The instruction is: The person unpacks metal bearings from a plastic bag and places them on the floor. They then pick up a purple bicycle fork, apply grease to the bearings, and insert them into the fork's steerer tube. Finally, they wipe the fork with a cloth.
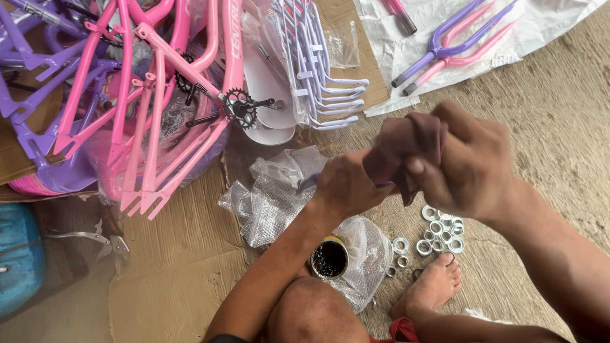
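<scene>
Both hands (pixel 413 165) clasped over purple part (pixel 309 182), grease tin (pixel 329 258) below

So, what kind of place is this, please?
Probably an informal bicycle assembly workshop, worked on the floor. Pink and purple bike frames are piled on cardboard, forks lie on plastic sheet, and metal bearing rings sit beside an open grease tin.

Slim purple part (pixel 309 182), partly hidden, gripped between both hands, blurred
</scene>
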